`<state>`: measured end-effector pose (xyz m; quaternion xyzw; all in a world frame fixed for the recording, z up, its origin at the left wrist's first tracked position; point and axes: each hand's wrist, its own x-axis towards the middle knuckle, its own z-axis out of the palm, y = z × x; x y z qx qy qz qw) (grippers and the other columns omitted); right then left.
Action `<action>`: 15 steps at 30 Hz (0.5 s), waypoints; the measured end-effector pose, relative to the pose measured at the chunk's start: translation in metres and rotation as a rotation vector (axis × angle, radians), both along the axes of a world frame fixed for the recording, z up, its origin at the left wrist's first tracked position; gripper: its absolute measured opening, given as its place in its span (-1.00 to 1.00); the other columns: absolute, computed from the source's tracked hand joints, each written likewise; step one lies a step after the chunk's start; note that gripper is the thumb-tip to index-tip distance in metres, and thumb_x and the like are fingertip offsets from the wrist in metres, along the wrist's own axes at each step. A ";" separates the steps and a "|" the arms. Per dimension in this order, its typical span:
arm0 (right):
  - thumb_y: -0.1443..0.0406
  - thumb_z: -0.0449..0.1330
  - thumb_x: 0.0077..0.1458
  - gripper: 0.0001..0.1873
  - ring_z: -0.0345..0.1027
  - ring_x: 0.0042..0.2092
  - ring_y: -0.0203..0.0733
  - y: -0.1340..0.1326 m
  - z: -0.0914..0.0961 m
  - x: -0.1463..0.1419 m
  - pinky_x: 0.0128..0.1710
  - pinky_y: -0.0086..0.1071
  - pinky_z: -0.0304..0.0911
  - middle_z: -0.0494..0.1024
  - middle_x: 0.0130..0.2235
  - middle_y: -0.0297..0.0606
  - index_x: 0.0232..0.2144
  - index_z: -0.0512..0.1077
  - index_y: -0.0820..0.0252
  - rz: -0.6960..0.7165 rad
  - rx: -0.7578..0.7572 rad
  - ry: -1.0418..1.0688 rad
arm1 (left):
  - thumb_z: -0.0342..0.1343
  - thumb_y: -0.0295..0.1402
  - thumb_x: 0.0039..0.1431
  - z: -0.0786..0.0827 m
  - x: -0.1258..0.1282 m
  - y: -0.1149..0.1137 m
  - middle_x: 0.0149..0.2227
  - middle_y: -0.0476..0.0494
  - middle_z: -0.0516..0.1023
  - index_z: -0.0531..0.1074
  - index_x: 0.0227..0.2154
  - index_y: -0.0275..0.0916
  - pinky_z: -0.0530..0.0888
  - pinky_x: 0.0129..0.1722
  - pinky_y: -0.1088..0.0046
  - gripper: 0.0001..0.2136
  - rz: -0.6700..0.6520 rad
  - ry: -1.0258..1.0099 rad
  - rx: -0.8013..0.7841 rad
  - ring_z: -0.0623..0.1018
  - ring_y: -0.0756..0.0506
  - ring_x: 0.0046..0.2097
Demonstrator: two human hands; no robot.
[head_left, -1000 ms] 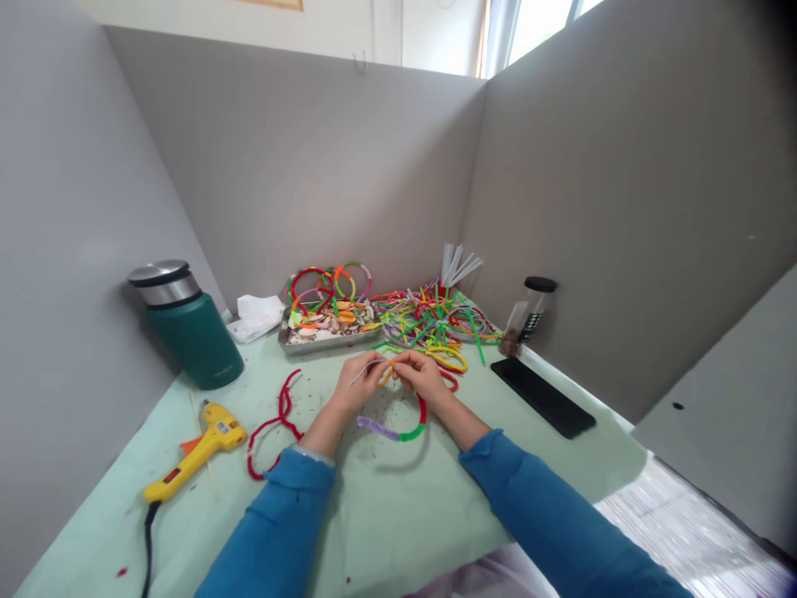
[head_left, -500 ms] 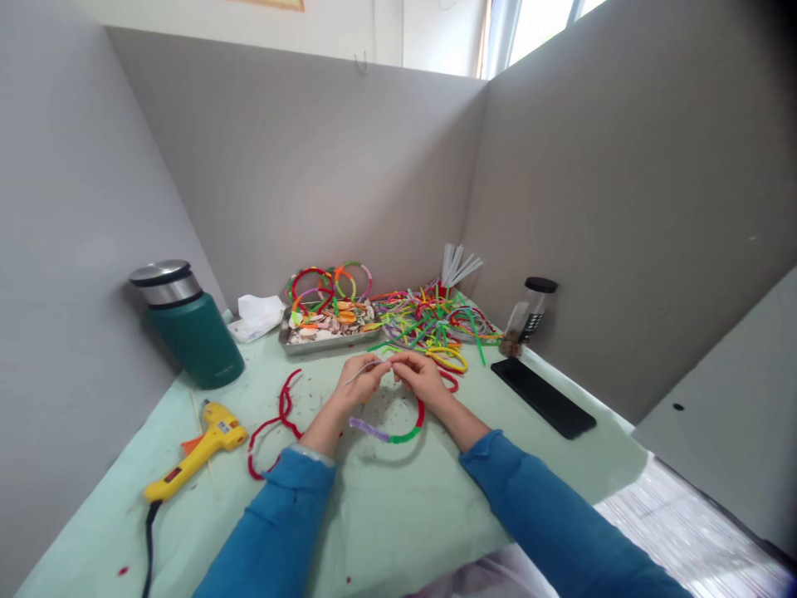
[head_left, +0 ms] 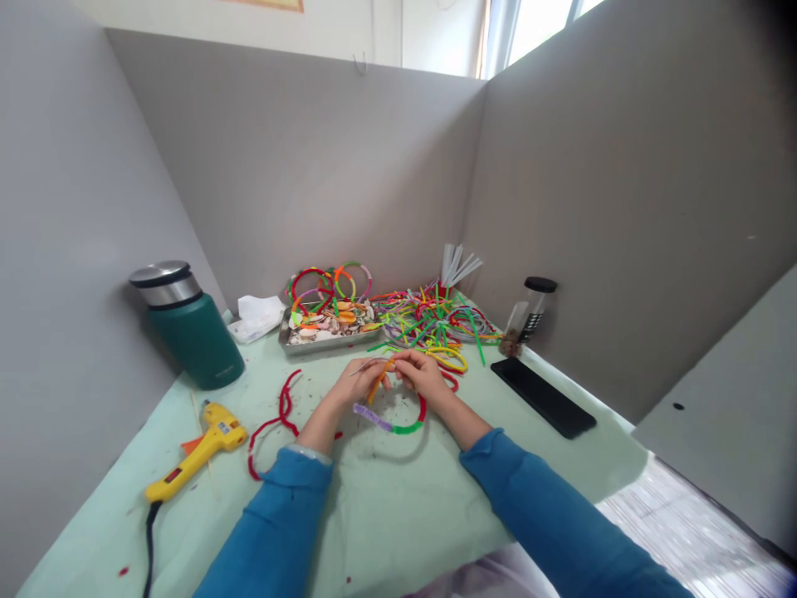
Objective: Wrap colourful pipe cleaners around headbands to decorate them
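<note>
Close together over the middle of the table, my left hand (head_left: 358,384) and my right hand (head_left: 422,374) are both closed in a pinch. A curved pipe cleaner ring (head_left: 407,428), wrapped in purple, green and red sections, hangs below my right hand, which grips its upper end. An orange pipe cleaner (head_left: 375,388) slants down between the hands, its upper end at the fingertips of both. A thin grey strand (head_left: 366,366) sticks out leftward over my left fingers. Whether it belongs to the ring is hidden by the fingers.
A yellow glue gun (head_left: 196,453) and red pipe cleaners (head_left: 285,407) lie left. Behind are a green bottle (head_left: 196,332), a metal tray (head_left: 330,342) of shells with finished rings, and a pipe cleaner pile (head_left: 429,320). A black phone (head_left: 541,397) and a clear jar (head_left: 529,316) stand right.
The orange pipe cleaner now shows plainly between the fingertips, where it was mostly hidden. My left hand has turned a little, and the ring's purple end has shifted slightly right and up.
</note>
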<state>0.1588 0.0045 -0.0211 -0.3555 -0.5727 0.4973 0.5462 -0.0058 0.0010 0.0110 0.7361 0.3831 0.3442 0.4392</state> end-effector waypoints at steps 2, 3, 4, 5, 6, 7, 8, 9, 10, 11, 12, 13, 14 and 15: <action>0.21 0.18 -0.08 -0.80 0.02 -0.66 -0.44 0.002 -0.001 0.002 -0.68 -0.50 -0.12 0.35 -0.59 -0.42 -0.37 0.42 0.20 0.001 -0.022 0.025 | -0.05 -0.20 0.08 0.000 0.000 0.002 -0.61 -0.02 0.42 0.49 -0.46 -0.29 0.26 -0.59 0.53 -0.71 0.046 -0.024 0.024 0.30 0.05 -0.61; 0.20 0.18 -0.08 -0.79 0.02 -0.67 -0.45 0.002 -0.002 0.002 -0.69 -0.50 -0.13 0.35 -0.59 -0.42 -0.36 0.42 0.20 0.004 -0.036 0.037 | -0.02 -0.22 0.06 -0.001 0.000 0.002 -0.55 -0.04 0.47 0.49 -0.40 -0.29 0.28 -0.58 0.53 -0.73 0.086 -0.051 0.037 0.34 0.04 -0.58; 0.20 0.18 -0.08 -0.78 0.02 -0.67 -0.45 0.003 -0.002 0.003 -0.69 -0.50 -0.14 0.36 -0.58 -0.42 -0.36 0.41 0.20 0.012 -0.054 0.048 | 0.01 -0.24 0.04 -0.003 0.001 0.003 -0.50 -0.07 0.50 0.48 -0.34 -0.29 0.31 -0.55 0.53 -0.74 0.130 -0.083 0.051 0.38 0.02 -0.54; 0.19 0.19 -0.09 -0.77 0.03 -0.67 -0.46 0.003 -0.002 0.003 -0.69 -0.51 -0.14 0.36 -0.58 -0.42 -0.35 0.41 0.21 0.025 -0.073 0.056 | 0.05 -0.26 0.02 -0.005 0.001 0.004 -0.46 -0.09 0.52 0.47 -0.30 -0.29 0.34 -0.52 0.53 -0.75 0.169 -0.112 0.064 0.41 0.01 -0.50; 0.19 0.19 -0.09 -0.76 0.03 -0.68 -0.46 0.002 -0.001 0.004 -0.70 -0.51 -0.14 0.36 -0.58 -0.42 -0.35 0.41 0.22 0.045 -0.092 0.063 | 0.07 -0.29 0.00 -0.008 0.002 0.006 -0.43 -0.10 0.53 0.46 -0.28 -0.29 0.36 -0.49 0.53 -0.75 0.194 -0.133 0.077 0.43 0.00 -0.47; 0.19 0.19 -0.10 -0.75 0.03 -0.68 -0.47 0.002 -0.001 0.004 -0.70 -0.51 -0.15 0.36 -0.59 -0.42 -0.35 0.41 0.22 0.072 -0.106 0.069 | 0.09 -0.31 -0.02 -0.010 0.002 0.007 -0.42 -0.10 0.54 0.46 -0.27 -0.29 0.38 -0.46 0.53 -0.76 0.203 -0.145 0.089 0.45 0.00 -0.43; 0.19 0.20 -0.10 -0.75 0.02 -0.68 -0.47 0.002 0.000 0.004 -0.71 -0.51 -0.16 0.35 -0.59 -0.42 -0.35 0.41 0.23 0.103 -0.115 0.074 | 0.10 -0.34 -0.03 -0.012 0.002 0.008 -0.41 -0.10 0.54 0.46 -0.28 -0.29 0.39 -0.43 0.53 -0.77 0.198 -0.149 0.106 0.46 -0.01 -0.41; 0.20 0.20 -0.10 -0.75 0.02 -0.69 -0.48 0.001 0.000 0.005 -0.71 -0.51 -0.16 0.35 -0.59 -0.42 -0.36 0.40 0.24 0.135 -0.119 0.080 | 0.10 -0.35 -0.03 -0.014 0.002 0.009 -0.40 -0.09 0.54 0.46 -0.30 -0.29 0.40 -0.40 0.52 -0.79 0.187 -0.147 0.126 0.47 -0.01 -0.39; 0.21 0.20 -0.10 -0.76 0.02 -0.69 -0.48 0.001 0.001 0.005 -0.71 -0.51 -0.17 0.35 -0.59 -0.42 -0.36 0.40 0.24 0.168 -0.122 0.086 | 0.10 -0.36 -0.03 -0.016 0.001 0.010 -0.40 -0.09 0.54 0.47 -0.31 -0.29 0.40 -0.37 0.52 -0.80 0.175 -0.141 0.149 0.48 -0.01 -0.37; 0.21 0.21 -0.10 -0.77 0.02 -0.69 -0.48 0.001 0.001 0.006 -0.71 -0.51 -0.18 0.35 -0.59 -0.42 -0.36 0.40 0.24 0.197 -0.127 0.091 | 0.10 -0.37 -0.03 -0.016 0.001 0.010 -0.39 -0.10 0.54 0.47 -0.33 -0.29 0.41 -0.36 0.51 -0.82 0.167 -0.136 0.172 0.48 -0.01 -0.36; 0.22 0.21 -0.09 -0.77 0.02 -0.69 -0.48 0.001 0.001 0.006 -0.71 -0.51 -0.18 0.35 -0.59 -0.42 -0.36 0.40 0.24 0.222 -0.136 0.095 | 0.10 -0.37 -0.03 -0.016 0.000 0.010 -0.39 -0.10 0.54 0.47 -0.34 -0.29 0.41 -0.35 0.51 -0.83 0.160 -0.132 0.193 0.48 -0.02 -0.35; 0.22 0.21 -0.09 -0.77 0.03 -0.69 -0.48 0.001 0.001 0.007 -0.71 -0.51 -0.17 0.35 -0.58 -0.42 -0.36 0.41 0.25 0.243 -0.150 0.099 | 0.10 -0.38 -0.03 -0.015 -0.001 0.009 -0.39 -0.10 0.54 0.48 -0.35 -0.30 0.40 -0.35 0.50 -0.83 0.155 -0.128 0.213 0.48 -0.02 -0.35; 0.23 0.22 -0.10 -0.77 0.03 -0.69 -0.48 0.001 0.001 0.007 -0.70 -0.51 -0.17 0.35 -0.58 -0.42 -0.36 0.41 0.24 0.262 -0.168 0.106 | 0.10 -0.39 -0.04 -0.013 -0.002 0.009 -0.39 -0.11 0.54 0.48 -0.35 -0.30 0.40 -0.35 0.50 -0.84 0.148 -0.122 0.229 0.48 -0.03 -0.34; 0.23 0.23 -0.10 -0.77 0.03 -0.69 -0.48 0.002 0.001 0.008 -0.71 -0.51 -0.17 0.35 -0.58 -0.42 -0.36 0.41 0.24 0.280 -0.188 0.116 | 0.11 -0.40 -0.05 -0.012 -0.002 0.008 -0.39 -0.11 0.54 0.48 -0.36 -0.30 0.40 -0.35 0.50 -0.84 0.141 -0.114 0.243 0.48 -0.03 -0.34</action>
